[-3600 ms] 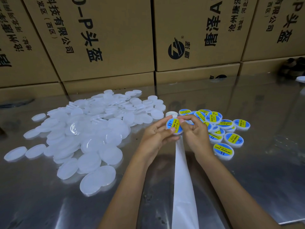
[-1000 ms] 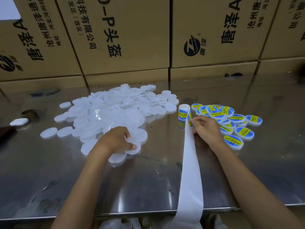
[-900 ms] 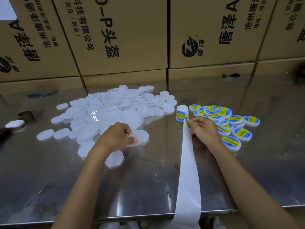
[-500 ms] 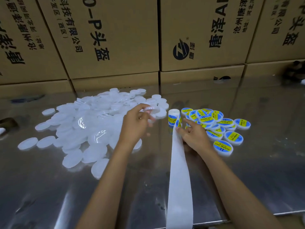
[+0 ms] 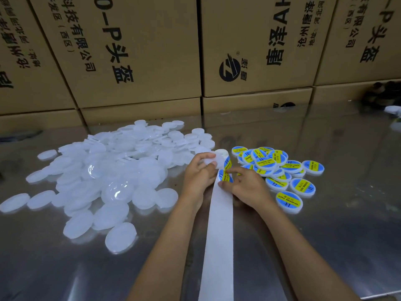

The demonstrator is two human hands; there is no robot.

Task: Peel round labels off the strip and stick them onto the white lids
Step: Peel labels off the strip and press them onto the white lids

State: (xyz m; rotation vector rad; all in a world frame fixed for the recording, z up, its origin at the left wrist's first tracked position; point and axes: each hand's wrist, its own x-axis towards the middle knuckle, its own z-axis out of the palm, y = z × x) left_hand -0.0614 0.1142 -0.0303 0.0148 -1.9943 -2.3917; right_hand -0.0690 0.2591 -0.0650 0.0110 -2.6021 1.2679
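Observation:
My left hand (image 5: 198, 175) holds a bare white lid (image 5: 210, 160) between thumb and fingers, right beside the label roll (image 5: 224, 158). My right hand (image 5: 246, 185) pinches a blue-and-yellow round label (image 5: 224, 175) at the top of the white backing strip (image 5: 219, 242), which runs down over the table's near edge. A big heap of bare white lids (image 5: 112, 172) lies to the left. A cluster of labelled lids (image 5: 277, 168) lies to the right.
The shiny metal table (image 5: 325, 235) reflects the stacked cardboard boxes (image 5: 141, 51) that wall off its back edge. Dark objects (image 5: 384, 94) sit at the far right corner.
My left hand picked a white lid from the heap and carried it right to the label roll. My right hand stayed at the strip's top, now pinching a label.

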